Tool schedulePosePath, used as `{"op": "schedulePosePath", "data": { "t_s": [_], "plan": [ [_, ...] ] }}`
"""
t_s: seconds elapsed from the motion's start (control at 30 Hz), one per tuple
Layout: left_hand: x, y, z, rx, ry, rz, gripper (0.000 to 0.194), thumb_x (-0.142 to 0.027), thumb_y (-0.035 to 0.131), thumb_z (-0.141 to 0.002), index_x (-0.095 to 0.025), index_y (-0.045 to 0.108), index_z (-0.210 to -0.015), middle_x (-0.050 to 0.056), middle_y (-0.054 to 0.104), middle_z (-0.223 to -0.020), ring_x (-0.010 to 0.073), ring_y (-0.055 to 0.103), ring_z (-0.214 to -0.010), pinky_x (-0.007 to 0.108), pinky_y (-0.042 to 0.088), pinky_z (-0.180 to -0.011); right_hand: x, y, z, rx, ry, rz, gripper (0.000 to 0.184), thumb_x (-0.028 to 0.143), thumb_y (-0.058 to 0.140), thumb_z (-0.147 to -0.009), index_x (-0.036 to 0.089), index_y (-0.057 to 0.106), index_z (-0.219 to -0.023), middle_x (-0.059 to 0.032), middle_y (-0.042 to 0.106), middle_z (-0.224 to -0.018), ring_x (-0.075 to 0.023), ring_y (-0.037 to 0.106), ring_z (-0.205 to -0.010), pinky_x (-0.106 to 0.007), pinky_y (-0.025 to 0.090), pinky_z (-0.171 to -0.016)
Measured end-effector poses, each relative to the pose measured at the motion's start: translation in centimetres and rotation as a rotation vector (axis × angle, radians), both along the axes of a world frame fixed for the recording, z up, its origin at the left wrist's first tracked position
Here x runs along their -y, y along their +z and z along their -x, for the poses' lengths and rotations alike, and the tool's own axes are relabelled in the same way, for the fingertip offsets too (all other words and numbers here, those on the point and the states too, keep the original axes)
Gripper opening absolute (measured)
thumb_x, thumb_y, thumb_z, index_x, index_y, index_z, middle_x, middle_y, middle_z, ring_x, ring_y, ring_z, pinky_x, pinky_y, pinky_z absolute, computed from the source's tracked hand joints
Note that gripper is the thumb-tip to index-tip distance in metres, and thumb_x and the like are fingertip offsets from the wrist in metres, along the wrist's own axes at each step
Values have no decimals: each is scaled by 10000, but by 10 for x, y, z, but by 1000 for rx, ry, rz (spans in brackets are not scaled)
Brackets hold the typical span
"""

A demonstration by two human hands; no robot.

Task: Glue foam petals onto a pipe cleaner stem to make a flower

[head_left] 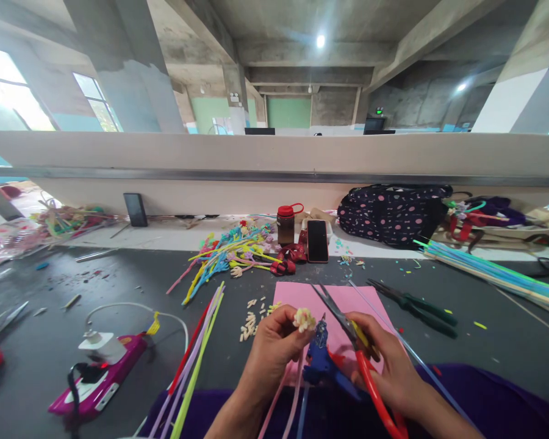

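Observation:
My left hand (274, 341) pinches a small cream-yellow flower (304, 319) between thumb and fingertips. Pink stems (293, 396) run down below that hand. My right hand (388, 360) is closed around scissors with red handles (370, 390), whose blades (333, 308) point up and left. A yellow and dark piece (365, 340) shows beside the scissors in the same hand; its kind is unclear. Between the hands is a blue glue gun (319, 356), nozzle up, close to my right fingers. Whether they touch it I cannot tell. Beneath lies a pink sheet (288, 299).
Cream pieces (249, 323) lie left of the sheet, green-handled pliers (421, 308) to its right. Farther left is a magenta power strip (105, 378) with a white plug. A phone (318, 241), a bottle (286, 225) and bundled colourful stems (229, 256) stand or lie behind.

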State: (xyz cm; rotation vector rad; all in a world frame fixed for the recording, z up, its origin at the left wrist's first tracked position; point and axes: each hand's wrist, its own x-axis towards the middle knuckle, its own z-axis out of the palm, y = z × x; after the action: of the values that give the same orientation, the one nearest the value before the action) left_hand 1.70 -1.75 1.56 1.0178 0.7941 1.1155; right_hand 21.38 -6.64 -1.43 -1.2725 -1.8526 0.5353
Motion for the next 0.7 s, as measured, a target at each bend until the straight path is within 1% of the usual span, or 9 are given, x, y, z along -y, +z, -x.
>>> {"op": "schedulePosePath", "data": {
  "t_s": [0.07,0.13,0.27,0.3,0.4,0.5,0.57,0.7],
  "plan": [
    [1,1,0,7,4,6,271,-251,750,-562,-140,506,-601,-71,436,-503,5,286,-377,137,229,-367,0,4,-1,-1,14,18,539,175,559,-647,224,396,-1158,29,517,-784,-105,463,-601,-195,385,-515],
    [2,3,0,9,16,11,280,-258,752,-557,-142,501,-597,-74,426,-489,5,287,-368,138,222,-364,1,5,-2,29,31,14,557,168,568,-644,231,383,-1165,28,519,-799,-103,459,-604,-198,385,-526],
    [2,5,0,3,25,26,296,-281,758,-551,-142,499,-594,-84,397,-463,3,269,-364,136,217,-365,1,2,-1,128,51,-87,663,179,638,-599,250,357,-1195,-4,534,-952,-112,482,-644,-224,405,-577],
    [2,5,0,-3,23,26,294,-285,758,-552,-142,506,-602,-84,397,-458,4,268,-364,137,216,-365,1,1,0,156,42,-112,679,186,655,-591,250,357,-1198,-10,534,-962,-118,488,-653,-233,408,-588],
    [2,5,-1,-26,39,14,291,-283,764,-544,-142,521,-616,-81,411,-457,9,280,-368,139,220,-365,1,-2,0,218,11,-154,705,230,696,-584,234,360,-1204,-13,544,-905,-126,483,-621,-247,403,-572],
    [2,4,-1,-17,84,11,308,-280,776,-522,-141,513,-599,-79,424,-482,8,273,-376,142,229,-362,0,-3,0,242,2,-182,717,265,709,-590,224,351,-1210,-27,556,-922,-126,479,-602,-256,400,-569],
    [2,4,-2,-15,100,12,316,-286,778,-519,-140,507,-590,-79,421,-487,8,264,-382,143,233,-362,0,-3,0,252,-11,-194,698,260,704,-598,218,361,-1204,-31,560,-925,-129,485,-610,-261,404,-584],
    [2,6,-3,-8,101,8,317,-293,775,-526,-142,506,-599,-82,403,-483,13,262,-399,141,240,-374,1,-3,0,261,-30,-214,661,279,698,-606,194,396,-1189,-27,558,-862,-147,504,-639,-260,406,-577]
  ]
}}
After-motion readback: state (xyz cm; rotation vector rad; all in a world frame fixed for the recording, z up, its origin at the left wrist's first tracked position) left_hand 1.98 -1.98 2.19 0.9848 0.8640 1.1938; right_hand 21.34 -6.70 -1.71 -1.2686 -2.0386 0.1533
